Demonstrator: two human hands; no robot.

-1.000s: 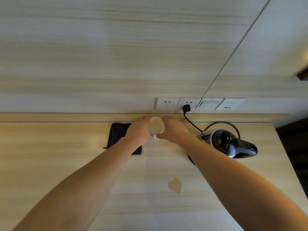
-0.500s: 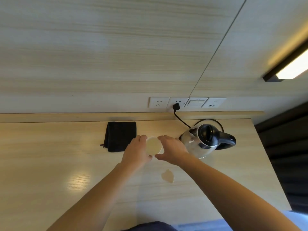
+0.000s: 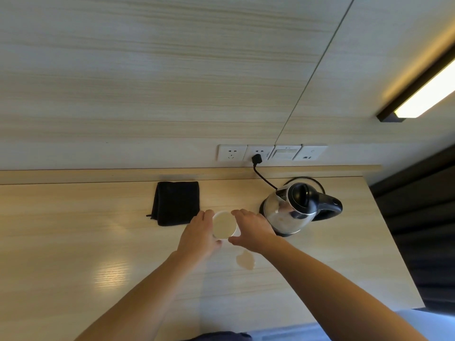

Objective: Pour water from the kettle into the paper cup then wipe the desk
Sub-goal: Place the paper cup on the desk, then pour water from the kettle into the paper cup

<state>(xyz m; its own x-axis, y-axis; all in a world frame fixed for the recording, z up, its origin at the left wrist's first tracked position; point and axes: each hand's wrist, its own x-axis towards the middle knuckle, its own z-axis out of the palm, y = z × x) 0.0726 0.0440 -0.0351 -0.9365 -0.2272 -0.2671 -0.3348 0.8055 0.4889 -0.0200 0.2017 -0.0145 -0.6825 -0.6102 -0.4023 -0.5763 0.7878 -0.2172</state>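
Note:
A white paper cup (image 3: 224, 226) stands upright on the light wooden desk (image 3: 73, 242), mid-desk, seen from above. My left hand (image 3: 199, 232) wraps its left side, fingers and thumb against the wall. My right hand (image 3: 253, 230) curves round the right side with fingers spread and a small gap to the cup. A glass kettle (image 3: 290, 210) with a black lid and handle sits on its base just right of my right hand. A small puddle (image 3: 245, 259) lies on the desk just in front of the cup.
A folded black cloth (image 3: 176, 203) lies left of the cup, near the back ledge. The kettle's black cord (image 3: 263, 179) runs up to the wall sockets (image 3: 270, 152). The desk ends at its right edge (image 3: 394, 242), with a dark curtain beyond.
Both hands have brought the cup from the back ledge toward me, down onto the desk beside the kettle. My right hand's grip has loosened. My head has pulled back.

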